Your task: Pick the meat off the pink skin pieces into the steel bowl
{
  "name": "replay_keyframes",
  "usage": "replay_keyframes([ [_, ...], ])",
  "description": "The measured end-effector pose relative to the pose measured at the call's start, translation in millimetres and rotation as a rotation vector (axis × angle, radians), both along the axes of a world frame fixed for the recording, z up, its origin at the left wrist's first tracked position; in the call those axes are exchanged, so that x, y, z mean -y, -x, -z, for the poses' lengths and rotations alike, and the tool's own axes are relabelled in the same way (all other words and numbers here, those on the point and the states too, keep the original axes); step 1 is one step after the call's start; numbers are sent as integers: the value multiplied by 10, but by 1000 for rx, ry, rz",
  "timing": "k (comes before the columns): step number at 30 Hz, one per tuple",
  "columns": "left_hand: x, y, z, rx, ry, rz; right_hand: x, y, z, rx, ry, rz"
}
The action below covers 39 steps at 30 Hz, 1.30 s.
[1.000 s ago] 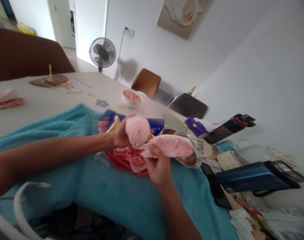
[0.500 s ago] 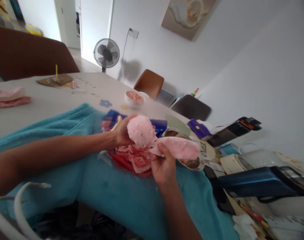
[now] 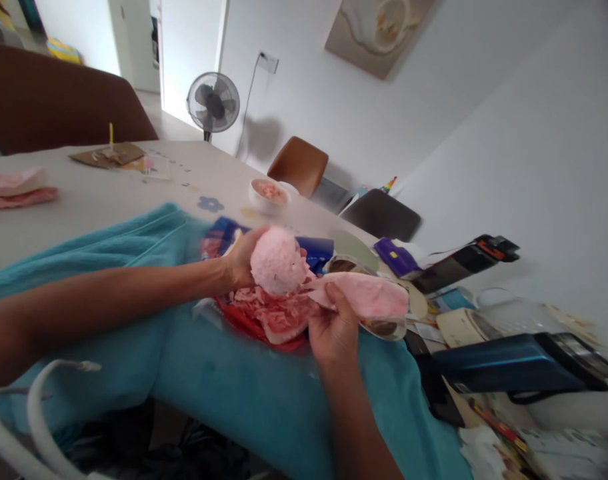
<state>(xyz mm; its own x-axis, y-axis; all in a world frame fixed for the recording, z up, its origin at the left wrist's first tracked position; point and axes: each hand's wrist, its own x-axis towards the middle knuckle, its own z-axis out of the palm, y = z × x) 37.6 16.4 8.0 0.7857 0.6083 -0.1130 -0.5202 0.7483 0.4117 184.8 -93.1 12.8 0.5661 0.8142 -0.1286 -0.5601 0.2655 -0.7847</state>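
A round pink fruit, which looks like a peeled pomelo (image 3: pixel 278 261), rests in my left hand (image 3: pixel 243 261), whose fingers curl around its far left side. Between thumb and fingers, my right hand (image 3: pixel 337 327) grips a long pink piece of pomelo peel (image 3: pixel 371 295) that points right. The narrow left end of the peel lies close against the fruit; whether they are still joined I cannot tell. Below both hands, pink peel scraps (image 3: pixel 269 313) lie on a red plastic bag (image 3: pixel 239 320) over a teal cloth (image 3: pixel 234 380). A shiny metal dish (image 3: pixel 391 328) is partly hidden behind the peel.
A white bowl of pink pulp (image 3: pixel 268 195) stands farther back on the table (image 3: pixel 99 190). More pink peel (image 3: pixel 19 190) lies at left. To the right are a blue bottle (image 3: pixel 509 363), a black bottle (image 3: pixel 464 263) and a purple packet (image 3: pixel 397 257). A white cable (image 3: pixel 34 413) loops at lower left.
My right hand has shifted slightly right with the peel, away from the fruit. My left hand and the fruit have moved slightly left and up.
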Motion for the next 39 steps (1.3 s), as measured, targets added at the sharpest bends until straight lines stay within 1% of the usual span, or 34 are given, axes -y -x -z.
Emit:
replay_keyframes([
  [1, 0, 9, 0, -13, 9, 5, -4, -60, -25, 22, -30, 23],
  [4, 5, 31, -19, -37, 2, 27, -12, -210, -99, 92, -136, 155],
  [6, -3, 45, -59, -41, -36, 27, -9, -237, -125, 190, -130, 159],
  [8, -28, 72, -124, -32, -88, 4, -1, -210, -125, 273, -86, 126],
  [10, -65, 123, -203, 9, -160, -42, 8, -169, -112, 320, -44, 106],
  [12, -96, 197, -271, 42, -206, -139, 14, -145, -98, 352, -5, 80],
  [15, -111, 337, -306, -17, -203, -266, 11, -149, -79, 405, 46, 19],
  [19, -122, 533, -239, -143, -96, -420, 3, -161, -53, 535, 89, -20],
  [22, -178, 688, -177, -141, -68, -545, 4, -147, -39, 648, 120, -14],
  [24, -237, 790, -139, -107, -67, -572, 4, -133, -39, 709, 140, -12],
  [26, -304, 875, -97, -81, -87, -557, -4, -126, -56, 757, 155, -30],
  [29, -412, 952, -35, -91, -78, -596, -68, -154, -134, 872, 157, -62],
  [32, -519, 976, 7, -98, -18, -668, -242, -236, -283, 1078, 165, -60],
  [35, -611, 987, 45, -96, 37, -704, -522, -357, -446, 1283, 187, -61],
  [37, -657, 998, 83, -104, 47, -692, -727, -442, -519, 1477, 247, -105],
  [39, -687, 1012, 126, -109, 27, -676, -905, -514, -545, 1734, 373, -156],
])
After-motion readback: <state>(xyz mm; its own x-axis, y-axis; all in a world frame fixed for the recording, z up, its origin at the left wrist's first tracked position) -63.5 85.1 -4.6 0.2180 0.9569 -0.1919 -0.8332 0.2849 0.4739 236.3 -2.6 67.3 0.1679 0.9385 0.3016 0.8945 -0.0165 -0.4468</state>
